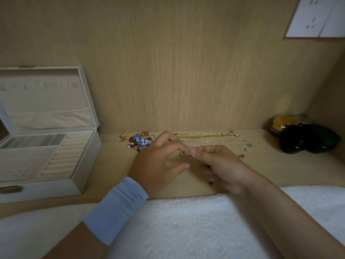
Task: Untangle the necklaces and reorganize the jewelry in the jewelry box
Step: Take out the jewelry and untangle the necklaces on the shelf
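Note:
A cream jewelry box (78, 186) stands open at the left, its lid up and its ring rolls and earring panel showing. My left hand (158, 163) and my right hand (220, 165) meet at the middle of the wooden shelf, their fingertips pinched together on a thin chain (186, 158) that is barely visible between them. Behind my hands, several necklaces (207, 136) lie stretched out in straight rows, gold and silver, with pendants at their right ends. A pile of colourful rings and earrings (141, 141) lies to the left of them.
A gold brooch-like piece (122, 137) lies left of the pile. Dark jars and a gold-lidded pot (306, 136) sit in the far right corner. A white towel (186, 227) covers the near edge. A wooden back wall rises close behind the shelf.

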A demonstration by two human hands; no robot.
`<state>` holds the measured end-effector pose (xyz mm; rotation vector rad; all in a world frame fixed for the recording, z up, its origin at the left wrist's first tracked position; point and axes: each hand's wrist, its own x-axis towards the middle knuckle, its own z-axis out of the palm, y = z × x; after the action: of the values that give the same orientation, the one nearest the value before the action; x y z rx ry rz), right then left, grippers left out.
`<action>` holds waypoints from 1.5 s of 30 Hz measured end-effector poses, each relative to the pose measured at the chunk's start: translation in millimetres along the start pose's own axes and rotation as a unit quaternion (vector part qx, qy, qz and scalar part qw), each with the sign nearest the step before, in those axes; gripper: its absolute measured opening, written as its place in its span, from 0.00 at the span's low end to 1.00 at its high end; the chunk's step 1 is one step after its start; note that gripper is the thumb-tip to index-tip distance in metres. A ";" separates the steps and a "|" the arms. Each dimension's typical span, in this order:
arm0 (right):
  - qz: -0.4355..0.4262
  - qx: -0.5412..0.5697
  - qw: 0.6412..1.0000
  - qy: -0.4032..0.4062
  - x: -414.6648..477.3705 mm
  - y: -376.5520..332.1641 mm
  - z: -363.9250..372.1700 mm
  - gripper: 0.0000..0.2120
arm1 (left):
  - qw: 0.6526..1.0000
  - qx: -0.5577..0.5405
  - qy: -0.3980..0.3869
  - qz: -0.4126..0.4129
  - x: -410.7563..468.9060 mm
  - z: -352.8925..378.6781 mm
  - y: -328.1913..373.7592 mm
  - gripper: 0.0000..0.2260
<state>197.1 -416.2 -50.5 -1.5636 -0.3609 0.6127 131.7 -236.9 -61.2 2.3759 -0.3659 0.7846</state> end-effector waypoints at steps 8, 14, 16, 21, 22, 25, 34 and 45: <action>0.096 0.095 0.989 -0.059 -2.1 -3.1 1.7 0.13 | 0.982 0.097 0.068 0.147 1.3 -2.2 0.7 0.04; 0.069 -0.027 0.992 -0.103 -17.1 -20.4 -2.9 0.08 | 1.000 -0.026 -0.008 -0.001 -0.9 -18.7 13.1 0.03; 0.053 -0.084 0.989 -0.110 -27.1 -28.9 -4.7 0.09 | 0.993 -0.097 -0.039 -0.047 -3.0 -29.3 14.7 0.04; -0.003 -0.238 0.965 -0.111 -56.6 -33.7 1.0 0.05 | 0.959 -0.186 -0.191 -0.102 -34.4 -51.3 25.0 0.02; -0.011 -0.275 0.954 -0.118 -64.3 -29.7 4.2 0.05 | 0.958 -0.166 -0.215 -0.089 -47.0 -52.9 28.4 0.03; -0.018 -0.367 0.921 -0.130 -82.6 -14.8 12.6 0.04 | 0.964 -0.071 -0.251 -0.056 -84.6 -55.2 35.9 0.05; -0.046 -0.506 0.859 -0.064 -116.9 -0.3 24.2 0.06 | 0.960 0.050 -0.270 -0.054 -147.4 -72.3 56.4 0.08; -0.046 -0.517 0.853 -0.058 -114.4 -2.5 22.5 0.06 | 0.980 0.014 -0.186 -0.068 -104.1 -65.9 65.9 0.03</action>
<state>92.5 -463.1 -29.3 -2.5174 -0.9627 0.4402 -7.7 -240.2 -52.4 2.5417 -0.3386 0.2823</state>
